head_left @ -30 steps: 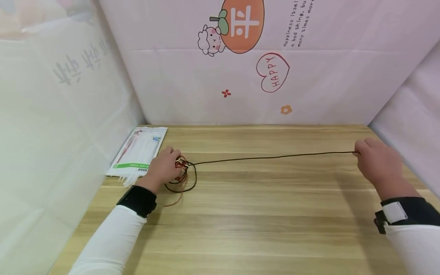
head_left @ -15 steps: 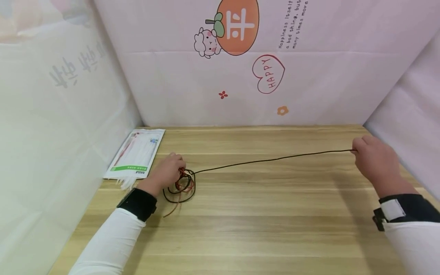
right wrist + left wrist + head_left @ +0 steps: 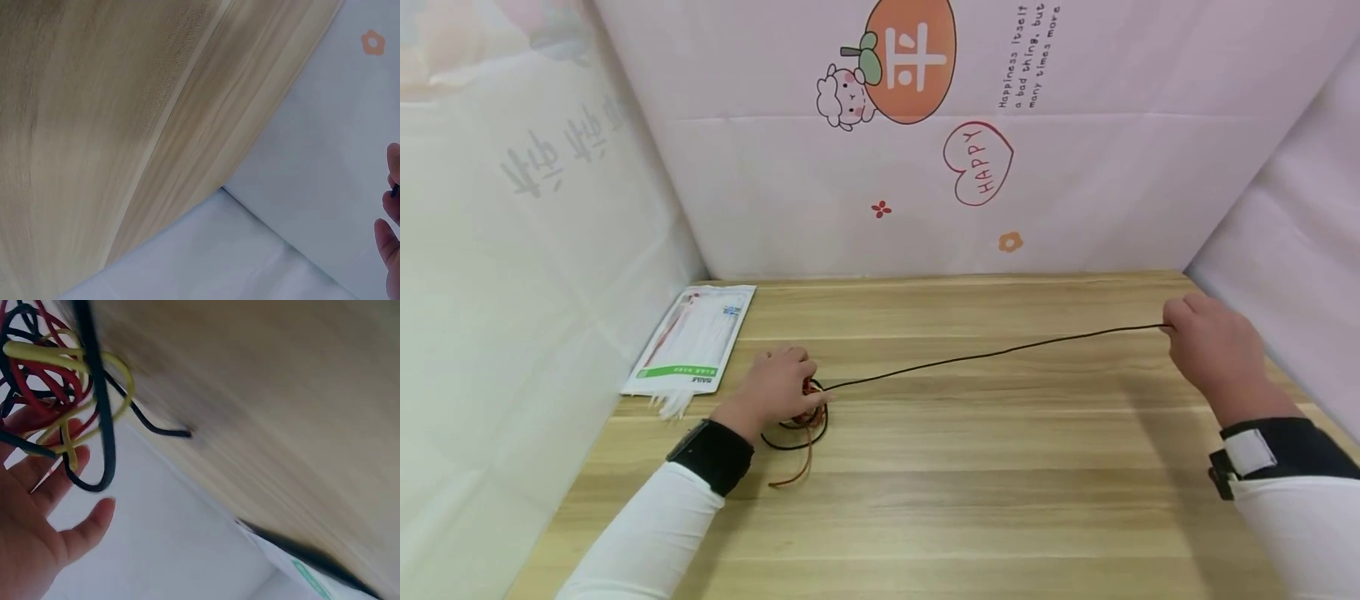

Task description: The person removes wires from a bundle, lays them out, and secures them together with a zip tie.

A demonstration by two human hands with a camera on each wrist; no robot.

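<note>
White cloth-like walls [image 3: 737,167] with printed drawings stand behind and at both sides of one wide, pale wooden tabletop [image 3: 970,475]. For places I take as landmark the tangled bundle of red, yellow and dark cords [image 3: 47,357]. Two white sleeves [image 3: 643,525], each ending at a black wristband [image 3: 715,458], come from the near side, to the left and to the right of the bundle. Farther away and left of the bundle lies a flat white plastic packet with a green band [image 3: 696,329]; thin white strips [image 3: 675,403] come out from its near end.

Over the bundle is the bare left hand [image 3: 775,387], its visible fingers parted and only loosely bent; they touch the cords and, as it seems, do not squeeze them. Well to the right of the bundle, the bare right hand [image 3: 1213,346] is curled and pinches one thin dark cord [image 3: 958,360], which runs nearly straight from the bundle. On the near side of the bundle, a short reddish loose end [image 3: 795,479] curves out.

In my judgement, the step in hand is drawing this dark cord out of the tangle. The next move calls for loosening the loops by the left fingers, with only a light pull from the right, because a hard pull could tighten them.
</note>
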